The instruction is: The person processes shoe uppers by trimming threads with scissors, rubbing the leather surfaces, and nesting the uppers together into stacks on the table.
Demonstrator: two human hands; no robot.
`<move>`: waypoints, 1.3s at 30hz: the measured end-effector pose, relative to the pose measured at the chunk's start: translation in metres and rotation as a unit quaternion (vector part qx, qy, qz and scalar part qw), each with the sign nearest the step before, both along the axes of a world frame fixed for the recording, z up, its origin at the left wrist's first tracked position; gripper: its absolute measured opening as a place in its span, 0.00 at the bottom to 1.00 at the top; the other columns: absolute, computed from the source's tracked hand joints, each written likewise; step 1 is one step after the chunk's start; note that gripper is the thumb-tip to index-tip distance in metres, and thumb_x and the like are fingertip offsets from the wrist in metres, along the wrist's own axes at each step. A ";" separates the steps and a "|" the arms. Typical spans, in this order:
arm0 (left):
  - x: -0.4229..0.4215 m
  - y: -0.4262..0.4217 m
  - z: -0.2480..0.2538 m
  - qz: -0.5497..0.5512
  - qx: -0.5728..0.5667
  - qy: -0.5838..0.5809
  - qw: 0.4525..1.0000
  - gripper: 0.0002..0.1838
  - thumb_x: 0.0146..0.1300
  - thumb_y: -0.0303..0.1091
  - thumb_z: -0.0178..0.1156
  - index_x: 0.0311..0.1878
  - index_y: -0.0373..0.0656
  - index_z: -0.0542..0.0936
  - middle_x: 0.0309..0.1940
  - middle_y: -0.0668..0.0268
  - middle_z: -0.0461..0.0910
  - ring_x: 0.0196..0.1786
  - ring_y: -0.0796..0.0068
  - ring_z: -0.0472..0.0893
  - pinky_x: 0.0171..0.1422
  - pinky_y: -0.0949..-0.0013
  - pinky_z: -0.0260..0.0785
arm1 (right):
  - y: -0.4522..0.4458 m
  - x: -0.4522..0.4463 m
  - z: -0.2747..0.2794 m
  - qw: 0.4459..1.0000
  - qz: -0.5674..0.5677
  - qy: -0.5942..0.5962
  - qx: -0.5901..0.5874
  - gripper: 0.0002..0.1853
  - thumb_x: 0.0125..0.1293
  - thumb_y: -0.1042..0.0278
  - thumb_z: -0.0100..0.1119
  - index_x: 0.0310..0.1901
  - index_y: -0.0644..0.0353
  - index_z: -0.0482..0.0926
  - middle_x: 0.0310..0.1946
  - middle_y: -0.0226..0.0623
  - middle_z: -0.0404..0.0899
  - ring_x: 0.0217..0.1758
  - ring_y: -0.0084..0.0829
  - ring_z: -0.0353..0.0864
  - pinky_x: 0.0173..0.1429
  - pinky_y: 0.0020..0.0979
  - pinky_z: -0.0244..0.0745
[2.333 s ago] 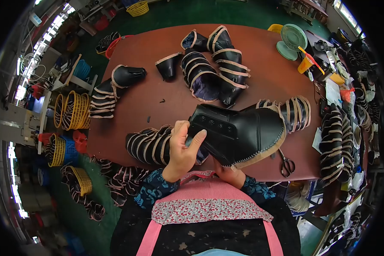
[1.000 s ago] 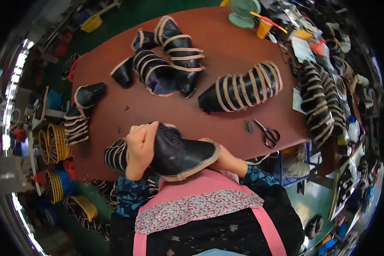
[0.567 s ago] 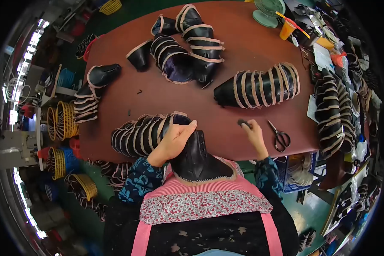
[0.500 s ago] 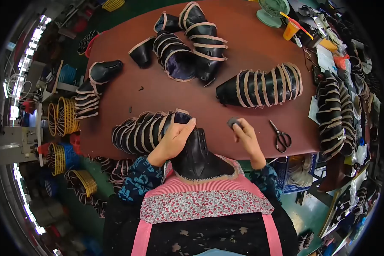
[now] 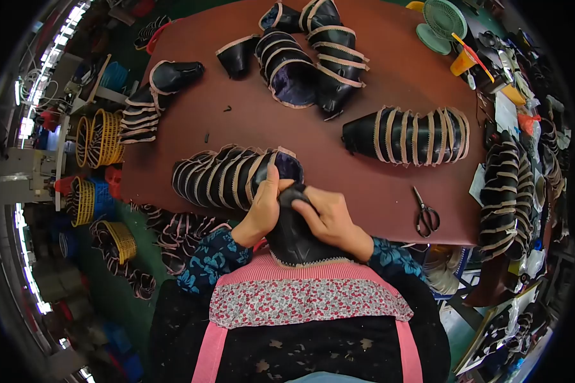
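Observation:
A black leather shoe upper [image 5: 300,241] with a stitched lower edge rests against the pink apron at the table's front edge. My left hand [image 5: 266,203] is closed on its upper left side. In my right hand [image 5: 329,217] is a small dark block [image 5: 291,193], pressed against the top of the upper. The fingers of both hands nearly meet there. Just behind my left hand lies a row of nested black uppers [image 5: 220,177] with tan edges. Scissors [image 5: 426,216] with black handles lie to the right of my right hand.
On the brown table [image 5: 249,121] are another nested row [image 5: 409,136] at the right, more uppers [image 5: 338,64] at the back and a bundle [image 5: 140,115] at the left. A green fan [image 5: 444,20] and orange cup [image 5: 464,62] stand back right. Yellow baskets [image 5: 107,138] stand left.
My right hand picked up the small dark block from beside the scissors and brought it left onto the upper. The upper was turned in my left hand. The view has shifted.

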State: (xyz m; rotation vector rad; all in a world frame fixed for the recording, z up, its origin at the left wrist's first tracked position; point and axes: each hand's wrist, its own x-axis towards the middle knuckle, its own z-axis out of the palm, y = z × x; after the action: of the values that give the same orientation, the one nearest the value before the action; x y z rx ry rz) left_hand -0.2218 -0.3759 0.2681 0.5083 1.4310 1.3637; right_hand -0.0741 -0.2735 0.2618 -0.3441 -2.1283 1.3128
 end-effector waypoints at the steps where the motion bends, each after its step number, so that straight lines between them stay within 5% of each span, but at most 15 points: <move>1: 0.016 0.012 0.020 0.083 0.003 -0.010 0.997 0.45 0.83 0.63 0.25 0.36 0.34 0.84 0.33 0.70 0.83 0.40 0.82 0.79 0.52 0.79 0.71 | 0.004 -0.013 0.008 0.999 -0.035 0.009 0.000 0.13 0.70 0.65 0.64 0.31 0.62 0.74 0.26 0.49 0.74 0.28 0.51 0.79 0.31 0.44 0.71; 2: 0.028 0.022 0.036 0.167 0.010 -0.017 0.986 0.45 0.83 0.63 0.24 0.37 0.34 0.84 0.34 0.70 0.83 0.42 0.82 0.79 0.53 0.79 0.71 | 0.010 -0.020 0.004 0.997 -0.071 -0.002 -0.001 0.13 0.70 0.65 0.65 0.32 0.62 0.74 0.25 0.50 0.74 0.28 0.52 0.78 0.31 0.44 0.71; 6: -0.033 -0.006 0.039 -0.154 0.054 0.128 0.978 0.26 0.82 0.49 0.48 0.48 0.31 0.82 0.44 0.65 0.82 0.50 0.75 0.78 0.60 0.71 0.70 | 0.042 0.011 -0.071 0.953 -0.206 -0.145 -0.166 0.14 0.74 0.60 0.61 0.38 0.65 0.77 0.28 0.55 0.77 0.27 0.53 0.80 0.31 0.45 0.71; 8: -0.061 -0.004 0.054 -0.345 0.061 0.452 0.820 0.22 0.72 0.47 0.64 0.51 0.34 0.82 0.47 0.61 0.79 0.57 0.67 0.75 0.64 0.65 0.67 | 0.057 0.059 -0.136 0.913 -0.298 -0.207 -0.186 0.18 0.75 0.55 0.60 0.41 0.65 0.78 0.28 0.56 0.79 0.28 0.50 0.82 0.34 0.44 0.73; 11: -0.084 -0.022 0.051 -0.389 -0.002 0.337 0.857 0.30 0.64 0.48 0.72 0.59 0.35 0.76 0.53 0.56 0.75 0.64 0.63 0.71 0.69 0.61 0.64 | 0.074 0.139 -0.245 0.871 -0.357 -0.303 -0.151 0.20 0.74 0.50 0.62 0.44 0.64 0.80 0.29 0.52 0.81 0.33 0.50 0.82 0.41 0.45 0.75; 14: -0.083 -0.025 0.046 -0.374 -0.002 0.296 0.879 0.33 0.62 0.42 0.74 0.63 0.34 0.72 0.53 0.58 0.78 0.60 0.70 0.76 0.65 0.65 0.70 | 0.073 0.184 -0.234 0.836 -0.439 -0.284 -0.166 0.20 0.73 0.52 0.63 0.49 0.64 0.79 0.38 0.51 0.82 0.43 0.56 0.81 0.51 0.49 0.75; 16: -0.070 -0.014 0.052 -0.289 -0.054 0.070 0.953 0.35 0.59 0.39 0.78 0.62 0.33 0.71 0.48 0.62 0.81 0.53 0.76 0.81 0.57 0.72 0.75 | 0.086 0.233 -0.253 0.797 -0.520 -0.294 0.093 0.20 0.69 0.57 0.65 0.54 0.64 0.77 0.48 0.51 0.79 0.52 0.55 0.77 0.58 0.50 0.73; 18: -0.055 -0.007 0.054 -0.258 -0.031 0.074 0.963 0.31 0.54 0.37 0.80 0.56 0.35 0.75 0.42 0.66 0.82 0.45 0.80 0.82 0.48 0.76 0.75 | 0.090 0.263 -0.233 0.692 -0.576 -0.410 0.147 0.20 0.65 0.66 0.64 0.56 0.65 0.75 0.55 0.51 0.74 0.59 0.54 0.73 0.61 0.49 0.71; 20: -0.043 0.000 0.066 -0.305 -0.114 0.318 0.891 0.27 0.53 0.38 0.80 0.52 0.37 0.80 0.44 0.62 0.82 0.44 0.74 0.82 0.48 0.72 0.74 | 0.085 0.289 -0.235 0.660 -0.577 -0.457 0.149 0.20 0.61 0.74 0.60 0.56 0.65 0.75 0.57 0.50 0.74 0.60 0.55 0.73 0.62 0.49 0.72; 22: -0.038 0.001 0.049 -0.258 0.037 0.401 0.878 0.24 0.52 0.39 0.80 0.50 0.38 0.84 0.45 0.58 0.82 0.44 0.67 0.82 0.47 0.68 0.73 | 0.082 0.305 -0.231 0.680 -0.493 -0.527 0.129 0.19 0.60 0.74 0.60 0.53 0.66 0.74 0.54 0.52 0.76 0.59 0.55 0.75 0.62 0.50 0.73; 24: -0.041 0.006 0.039 -0.256 0.147 0.504 0.812 0.27 0.51 0.37 0.82 0.52 0.37 0.84 0.44 0.66 0.82 0.36 0.84 0.74 0.34 0.77 0.65 | 0.088 0.312 -0.234 0.689 -0.468 -0.542 0.107 0.19 0.60 0.70 0.64 0.51 0.65 0.75 0.50 0.51 0.78 0.55 0.55 0.77 0.59 0.50 0.74; 28: -0.027 -0.002 0.046 -0.199 0.042 0.390 0.898 0.23 0.54 0.36 0.81 0.50 0.36 0.83 0.46 0.65 0.82 0.38 0.84 0.76 0.36 0.78 0.68 | 0.094 0.334 -0.280 0.753 -0.438 -0.489 -0.048 0.20 0.58 0.61 0.71 0.46 0.63 0.76 0.34 0.45 0.82 0.36 0.50 0.82 0.45 0.46 0.77; 32: -0.022 -0.014 0.038 -0.064 0.043 0.235 0.969 0.14 0.63 0.29 0.73 0.47 0.36 0.80 0.47 0.62 0.83 0.35 0.86 0.78 0.35 0.82 0.72 | 0.051 0.245 -0.183 0.902 -0.351 -0.181 -0.172 0.11 0.66 0.75 0.61 0.48 0.64 0.74 0.34 0.36 0.77 0.34 0.26 0.77 0.41 0.31 0.74; 34: -0.020 -0.021 0.034 -0.069 0.030 0.223 0.972 0.11 0.66 0.26 0.70 0.47 0.36 0.79 0.48 0.61 0.83 0.33 0.87 0.78 0.33 0.83 0.72 | 0.038 0.190 -0.109 0.916 -0.303 -0.175 -0.195 0.17 0.62 0.77 0.64 0.52 0.65 0.74 0.38 0.39 0.76 0.36 0.31 0.78 0.44 0.32 0.75; 39: -0.020 -0.028 0.012 -0.035 0.110 0.240 0.964 0.07 0.73 0.27 0.63 0.49 0.36 0.79 0.47 0.62 0.84 0.28 0.88 0.79 0.28 0.84 0.71 | 0.039 0.110 0.017 0.941 -0.126 -0.140 0.282 0.29 0.48 0.68 0.76 0.53 0.66 0.77 0.45 0.45 0.80 0.40 0.46 0.82 0.44 0.39 0.80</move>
State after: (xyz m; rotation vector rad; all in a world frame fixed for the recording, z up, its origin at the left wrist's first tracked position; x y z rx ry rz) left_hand -0.2417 -0.4041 0.2805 1.0838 1.6305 1.4085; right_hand 0.0364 -0.2341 0.2785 -0.5574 -2.4810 0.4919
